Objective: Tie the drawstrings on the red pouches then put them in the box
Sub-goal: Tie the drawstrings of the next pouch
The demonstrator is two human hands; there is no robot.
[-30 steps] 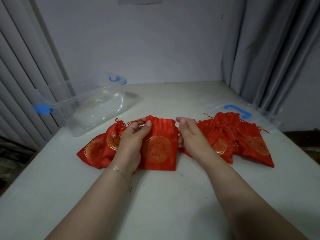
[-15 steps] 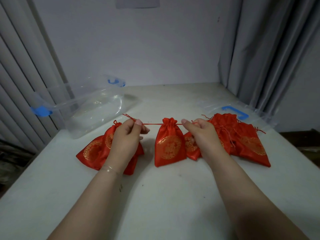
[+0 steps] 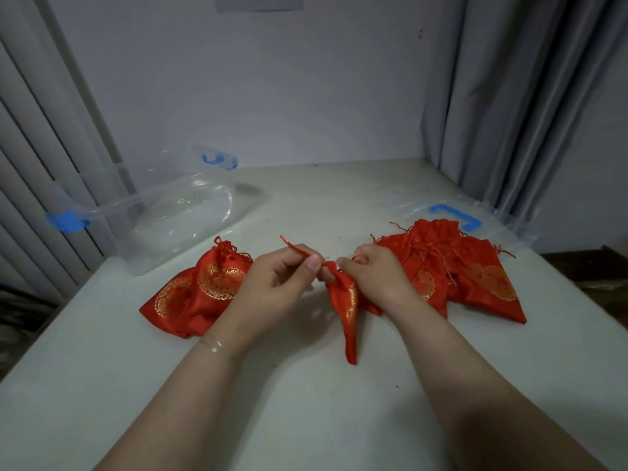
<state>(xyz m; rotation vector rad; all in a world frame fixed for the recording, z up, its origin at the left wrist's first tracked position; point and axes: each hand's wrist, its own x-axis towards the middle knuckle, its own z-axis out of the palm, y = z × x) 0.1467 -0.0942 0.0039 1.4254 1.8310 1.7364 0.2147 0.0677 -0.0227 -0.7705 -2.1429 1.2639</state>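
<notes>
Both hands pinch the drawstrings at the gathered neck of one red pouch (image 3: 348, 302): the left hand (image 3: 277, 283) has a cord end (image 3: 295, 247) in a narrow grip, the right hand (image 3: 373, 275) nips the other side. That pouch hangs between them near the bench (image 3: 306, 419) middle, its tip touching the surface. Judged from this, the knot is being tied. Next the cords need crossing and pulling snug, then the pouch goes to the clear box (image 3: 159, 212) far left. Other pouches lie left (image 3: 200, 294) and right (image 3: 469, 270).
</notes>
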